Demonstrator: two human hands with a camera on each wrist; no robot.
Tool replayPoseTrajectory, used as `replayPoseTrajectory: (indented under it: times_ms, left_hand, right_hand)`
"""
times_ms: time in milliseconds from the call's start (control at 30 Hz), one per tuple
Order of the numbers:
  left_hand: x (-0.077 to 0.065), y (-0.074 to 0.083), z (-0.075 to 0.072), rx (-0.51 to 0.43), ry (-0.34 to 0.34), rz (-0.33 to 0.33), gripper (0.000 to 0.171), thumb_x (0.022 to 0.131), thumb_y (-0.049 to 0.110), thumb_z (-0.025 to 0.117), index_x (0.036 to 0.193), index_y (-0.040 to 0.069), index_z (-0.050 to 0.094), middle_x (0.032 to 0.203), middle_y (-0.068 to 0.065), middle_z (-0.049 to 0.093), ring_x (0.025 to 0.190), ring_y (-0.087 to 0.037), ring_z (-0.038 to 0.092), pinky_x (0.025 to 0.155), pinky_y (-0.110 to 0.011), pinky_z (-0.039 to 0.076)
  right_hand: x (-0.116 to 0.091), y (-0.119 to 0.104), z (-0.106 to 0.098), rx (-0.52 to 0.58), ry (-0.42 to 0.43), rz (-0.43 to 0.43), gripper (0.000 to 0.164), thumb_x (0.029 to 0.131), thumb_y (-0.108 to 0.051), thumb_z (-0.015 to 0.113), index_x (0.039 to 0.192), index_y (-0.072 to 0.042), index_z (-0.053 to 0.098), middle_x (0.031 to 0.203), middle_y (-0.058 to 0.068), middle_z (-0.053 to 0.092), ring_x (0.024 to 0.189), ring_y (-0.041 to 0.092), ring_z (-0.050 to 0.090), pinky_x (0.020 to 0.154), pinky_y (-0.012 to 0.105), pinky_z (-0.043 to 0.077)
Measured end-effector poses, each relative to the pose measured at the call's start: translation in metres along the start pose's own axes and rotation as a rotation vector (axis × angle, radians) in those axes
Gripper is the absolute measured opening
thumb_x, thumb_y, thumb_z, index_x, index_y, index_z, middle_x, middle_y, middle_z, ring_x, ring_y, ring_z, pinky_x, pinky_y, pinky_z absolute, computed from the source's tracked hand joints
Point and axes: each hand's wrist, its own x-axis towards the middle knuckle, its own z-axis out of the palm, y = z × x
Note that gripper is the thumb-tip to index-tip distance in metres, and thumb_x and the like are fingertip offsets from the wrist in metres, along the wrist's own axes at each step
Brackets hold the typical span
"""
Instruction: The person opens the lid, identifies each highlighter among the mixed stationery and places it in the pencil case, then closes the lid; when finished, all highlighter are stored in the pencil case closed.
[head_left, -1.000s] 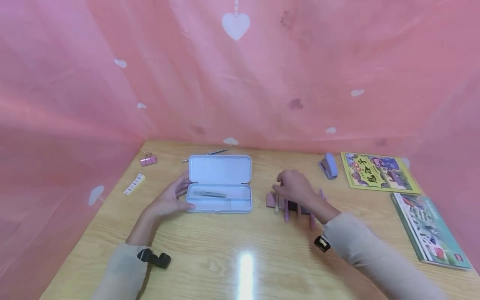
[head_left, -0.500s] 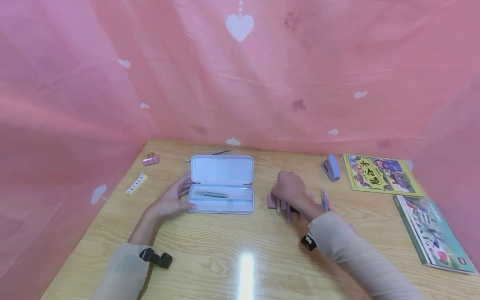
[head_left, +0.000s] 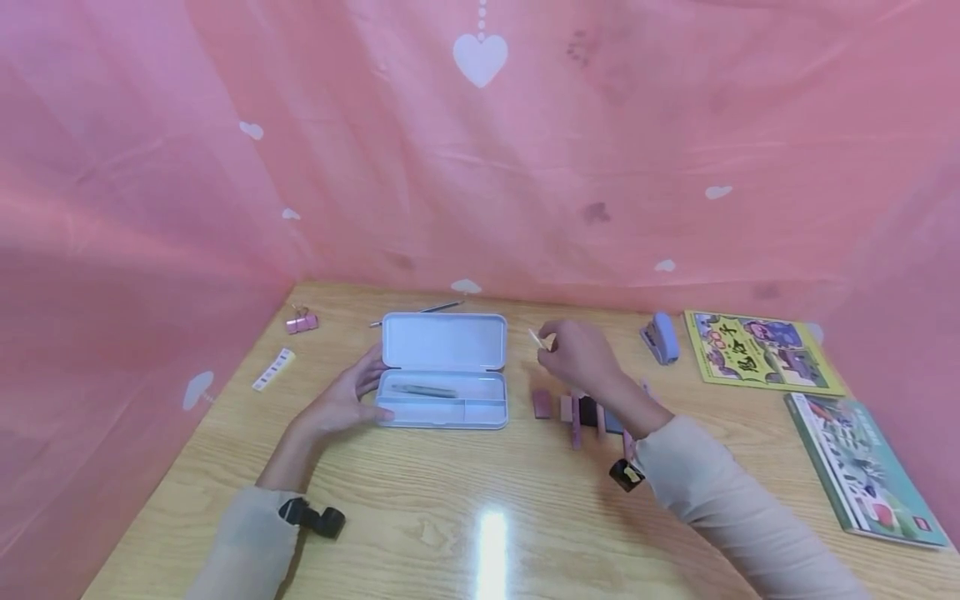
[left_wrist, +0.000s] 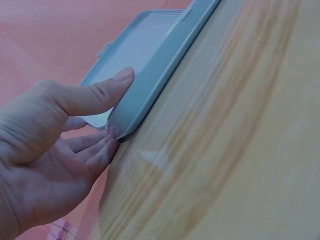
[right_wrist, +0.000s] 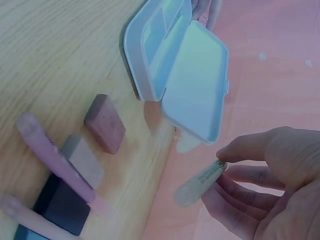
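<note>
An open light-blue pencil case [head_left: 420, 412] lies on the table with its lid [head_left: 444, 342] tipped back. A slim pale pen [head_left: 424, 390] rests in its rear compartment. My left hand [head_left: 341, 404] grips the case's left end, thumb over the front wall and fingers at the side. To the right of the case my right hand [head_left: 585, 358] is raised, pinching a short pale marker [right_wrist: 197, 186] between thumb and fingertips. Below that hand are a dusky pink eraser [right_wrist: 106, 123], a paler block [right_wrist: 84, 162], a black block [right_wrist: 62, 205] and pink pens [right_wrist: 55, 157].
A purple stapler [head_left: 661, 337], a yellow book [head_left: 761, 352] and a green book [head_left: 866, 467] are at the right. Behind the case lies a dark pencil [head_left: 442, 307]. A pink binder clip [head_left: 302, 322] and a white patterned strip [head_left: 273, 369] sit at the left.
My right hand reached down into the row of blocks and pens, took the pale marker and lifted it back and up. The left hand keeps its place on the case.
</note>
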Motion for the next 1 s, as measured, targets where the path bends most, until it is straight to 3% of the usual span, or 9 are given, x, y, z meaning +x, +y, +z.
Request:
replayPoseTrajectory:
  times_ms: [133,300,600,767,1000]
  left_hand:
    - [-0.001,0.005,0.001,-0.018,-0.007,-0.003,0.113,0.069,0.003,0.081,0.153,0.019,0.007,0.143,-0.019,0.038,0.135,-0.037,0.033,0.114,-0.047,0.026]
    - [-0.005,0.019,0.002,-0.028,-0.016,-0.012,0.111,0.07,-0.002,0.078,0.152,0.01,0.005,0.143,-0.024,0.036,0.135,-0.04,0.032,0.114,-0.05,0.026]
    - [-0.001,-0.001,0.001,-0.013,-0.003,-0.004,0.112,0.069,0.008,0.082,0.152,0.025,0.009,0.143,-0.014,0.04,0.135,-0.034,0.035,0.114,-0.046,0.029]
    - [0.0,-0.003,0.002,-0.016,-0.002,-0.019,0.112,0.069,0.008,0.082,0.152,0.027,0.009,0.145,-0.011,0.038,0.135,-0.031,0.035,0.113,-0.043,0.031]
    - [0.001,-0.004,0.0,-0.023,-0.003,-0.023,0.114,0.07,0.008,0.082,0.153,0.025,0.006,0.147,-0.011,0.036,0.136,-0.03,0.035,0.113,-0.04,0.031]
  right_hand:
    - [0.007,-0.008,0.002,-0.054,-0.022,-0.042,0.026,0.083,-0.015,0.065,0.106,-0.002,0.069,0.075,0.006,0.069,0.053,0.012,0.055,0.042,0.022,0.043]
    - [0.022,-0.029,0.02,-0.087,-0.042,-0.143,0.022,0.082,-0.014,0.068,0.102,-0.005,0.071,0.078,0.004,0.07,0.061,0.012,0.059,0.048,0.023,0.045]
    - [0.042,-0.088,0.058,-0.137,-0.137,-0.248,0.021,0.084,-0.013,0.068,0.105,-0.011,0.072,0.104,0.004,0.071,0.09,0.021,0.066,0.071,0.035,0.057]
    - [0.045,-0.111,0.076,-0.128,-0.204,-0.243,0.022,0.086,-0.015,0.067,0.108,-0.013,0.072,0.107,0.002,0.07,0.089,0.018,0.064,0.072,0.036,0.057]
    - [0.052,-0.123,0.103,-0.184,-0.25,-0.254,0.02,0.09,-0.017,0.062,0.108,-0.017,0.071,0.101,-0.001,0.069,0.082,0.015,0.059,0.069,0.035,0.057]
